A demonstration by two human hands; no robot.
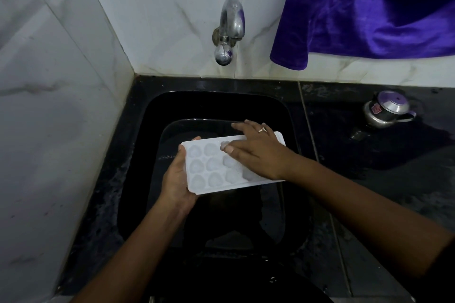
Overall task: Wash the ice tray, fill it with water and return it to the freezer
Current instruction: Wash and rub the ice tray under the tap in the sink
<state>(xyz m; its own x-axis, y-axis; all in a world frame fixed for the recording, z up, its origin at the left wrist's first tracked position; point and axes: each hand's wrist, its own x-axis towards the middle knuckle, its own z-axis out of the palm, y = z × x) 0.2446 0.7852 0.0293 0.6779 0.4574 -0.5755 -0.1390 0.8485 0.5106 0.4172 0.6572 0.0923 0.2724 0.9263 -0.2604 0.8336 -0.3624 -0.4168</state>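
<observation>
1. White plastic ice tray (216, 167) is held over the black sink (152, 115).
2. Left hand (176, 179) grips one short end; right hand (256, 147) lies spread across the cavities.
3. Pressing down could tip the wet tray out of that single grip.

One white ice tray (221, 172) and one black sink (216, 103) were in frame, along with two hands, the left hand (176, 184) and the right hand (258, 152). The tray's moulds ran in three rows; ten could be counted, with any others hidden under the right hand. One ring (263, 130) showed on that hand. Also pictured were a single chrome tap (231, 24), one purple cloth (357, 7) and one small metal pot (385, 110) with one lid.
</observation>
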